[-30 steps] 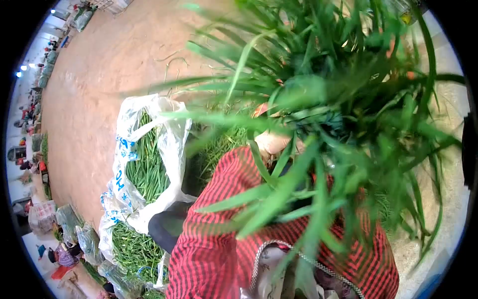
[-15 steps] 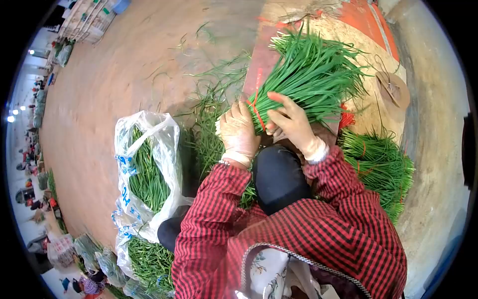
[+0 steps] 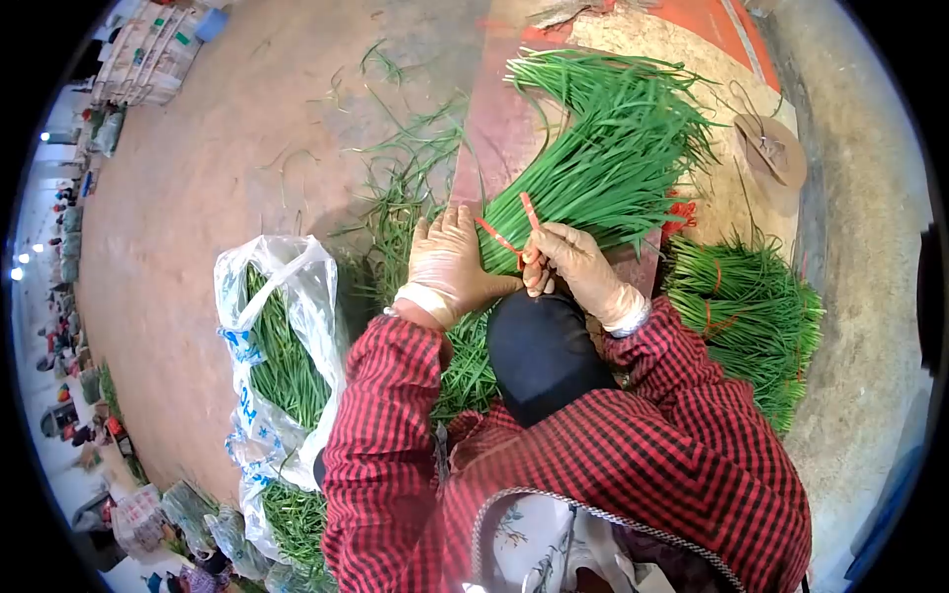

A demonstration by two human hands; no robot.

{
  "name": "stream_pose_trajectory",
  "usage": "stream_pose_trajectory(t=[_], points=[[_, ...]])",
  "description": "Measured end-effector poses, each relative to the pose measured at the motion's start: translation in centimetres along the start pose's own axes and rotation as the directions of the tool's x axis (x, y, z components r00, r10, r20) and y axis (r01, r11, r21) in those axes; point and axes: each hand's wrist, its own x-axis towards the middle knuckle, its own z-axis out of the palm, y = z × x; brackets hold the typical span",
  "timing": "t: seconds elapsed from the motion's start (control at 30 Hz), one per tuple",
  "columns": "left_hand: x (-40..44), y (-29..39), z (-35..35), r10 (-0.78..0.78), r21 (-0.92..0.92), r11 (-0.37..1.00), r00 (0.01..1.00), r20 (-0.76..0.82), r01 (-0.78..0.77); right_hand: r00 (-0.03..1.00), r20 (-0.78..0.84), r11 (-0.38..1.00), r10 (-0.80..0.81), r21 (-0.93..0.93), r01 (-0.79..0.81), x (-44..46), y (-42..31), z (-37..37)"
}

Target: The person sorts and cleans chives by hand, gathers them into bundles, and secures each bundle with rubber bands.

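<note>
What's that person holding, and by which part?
The right grip pinches a red tie, apparently near its end; the left grip rests open against the banded end of the chive-like bunch.

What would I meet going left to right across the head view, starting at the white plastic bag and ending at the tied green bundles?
White plastic bag → gloved left hand → gloved right hand → tied green bundles.
</note>
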Motion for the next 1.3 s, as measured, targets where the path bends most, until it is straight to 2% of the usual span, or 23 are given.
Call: stream_pose_trajectory(t=[0.03,0.13,0.2,0.23,0.27,0.3,0.33,0.4,0.43,0.47,0.5,0.6,0.67,0.7,0.8,0.93,0.97,1.0,1.03,1.13,1.2,1.27,1.3], points=[[0.0,-0.1,0.9,0.074,0.091,0.994,0.983,-0.170,-0.059,1.000,-0.013,1.000,-0.013,0.022,0.013,0.0,0.3,-0.1],[0.8,0.8,0.4,-0.031,-0.094,0.995,0.999,0.041,0.035,0.998,-0.064,1.000,0.008,0.024,-0.007,-0.8,-1.4,0.8],[1.0,0.4,2.9,-0.059,-0.050,0.997,0.998,0.024,0.061,0.992,-0.048,0.993,0.116,0.039,-0.114,-0.9,-2.5,1.5],[1.4,-0.5,5.2,0.015,-0.017,1.000,0.994,-0.111,-0.017,0.997,-0.071,1.000,0.021,-0.017,-0.022,-0.2,-2.6,2.1],[1.4,-0.8,6.8,0.093,0.022,0.996,0.968,-0.235,-0.090,0.980,-0.004,0.974,-0.199,0.114,0.198,2.9,-1.9,4.2],[0.5,0.0,5.5,0.055,-0.210,0.968,0.935,-0.349,-0.136,0.873,0.039,0.855,-0.486,-0.186,0.484,4.7,-2.2,5.6],[0.6,-0.1,5.4,0.065,-0.203,0.968,0.933,-0.353,-0.144,0.869,0.034,0.851,-0.494,-0.187,0.492,5.2,-2.9,6.1],[0.9,-0.6,5.6,0.254,0.154,0.967,0.842,-0.476,-0.204,0.998,0.065,0.999,-0.010,0.037,0.008,5.5,-4.3,6.6],[1.7,-1.4,5.7,0.121,-0.102,0.985,0.974,-0.190,-0.142,0.988,0.146,0.998,-0.053,-0.019,0.056,5.4,-4.1,6.1],[2.5,-2.1,5.8,-0.026,-0.272,0.961,0.993,0.119,0.058,0.988,0.142,0.998,-0.060,-0.023,0.064,4.8,-4.0,5.7],[2.2,-3.4,4.4,0.166,-0.671,0.740,0.953,0.253,0.049,0.987,0.155,0.998,-0.045,-0.041,0.052,4.0,-4.0,5.4],[1.8,-3.4,0.7,0.254,-0.950,0.186,0.922,0.292,0.250,0.981,0.192,0.993,0.026,-0.114,-0.004,1.3,-4.1,3.3],[2.7,-2.8,1.2,0.115,-0.937,0.303,0.969,0.219,0.176,0.995,0.098,0.998,-0.021,-0.048,0.026,-0.1,-2.6,2.8],[2.8,-2.4,1.4,0.102,-0.857,0.504,0.978,0.184,0.109,0.992,0.108,0.995,-0.065,-0.073,0.073,-0.6,-1.9,2.2],[2.2,-1.7,1.1,0.082,-0.584,0.812,0.992,0.099,-0.009,0.995,-0.049,0.993,-0.092,0.068,0.095,-2.9,-0.5,-0.1],[0.8,0.9,0.4,0.051,-0.432,0.902,0.993,0.107,0.000,0.979,-0.141,0.981,0.147,-0.109,-0.163,-5.0,3.5,-4.5],[0.9,1.5,-0.3,0.035,-0.474,0.880,0.992,0.125,0.029,0.984,-0.132,0.992,0.117,-0.022,-0.121,-5.2,4.2,-4.4],[1.1,1.9,-0.9,0.013,-0.510,0.858,0.991,0.134,0.058,0.994,-0.099,0.981,0.038,-0.184,-0.056,-4.7,5.0,-4.9],[2.2,-0.4,1.7,0.006,-0.640,0.767,0.997,0.080,0.047,0.993,-0.102,0.979,0.060,-0.187,-0.078,-5.7,2.3,-3.9],[0.7,1.1,-1.9,0.095,-0.873,0.488,0.994,0.043,-0.009,0.999,-0.042,0.978,0.000,-0.210,-0.009,-5.7,1.1,-3.9],[-1.0,2.8,-4.7,0.124,-0.912,0.409,0.992,0.012,-0.040,0.985,0.112,0.985,-0.135,-0.092,0.145,-6.2,-0.9,-3.0],[-2.8,5.0,-6.8,0.153,-0.943,0.326,0.988,-0.014,-0.064,0.959,0.122,0.967,-0.254,0.031,0.252,-6.8,-3.6,-1.7],[-3.9,6.6,-7.4,0.125,-0.978,0.203,0.990,0.071,0.045,0.930,0.106,0.931,-0.351,0.148,0.335,-7.4,-5.1,-1.1]])
